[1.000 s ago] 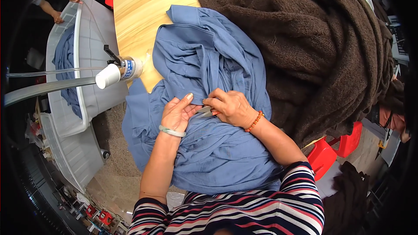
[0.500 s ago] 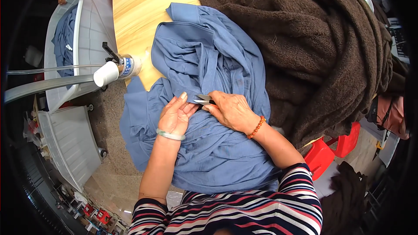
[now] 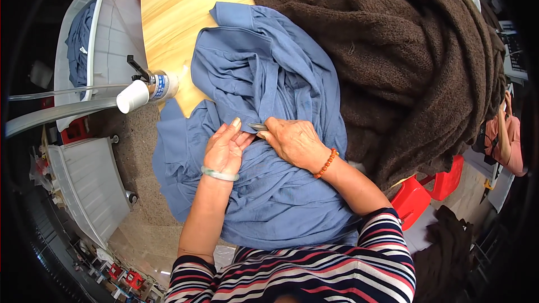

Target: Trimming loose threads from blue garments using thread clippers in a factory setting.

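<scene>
Snips [image 3: 257, 127] in right hand [image 3: 295, 141] touch blue garment [image 3: 264, 78] beside left hand [image 3: 225, 148].

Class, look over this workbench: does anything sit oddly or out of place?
Yes: the spray bottle with a white cap lies on its side at the wooden table's left edge, cap overhanging. The blue cloth garment also droops off the near edge.

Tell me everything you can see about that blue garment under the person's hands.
The blue garment is a large, soft, woven-looking cloth piece, heavily creased and bunched. It lies partly on the wooden table and hangs over its near edge toward the person. A dark brown fleecy pile borders its right side. The left hand presses a fold flat, while the right hand holds a small metal tool against it. Faint dark smudges mark the middle.
</scene>
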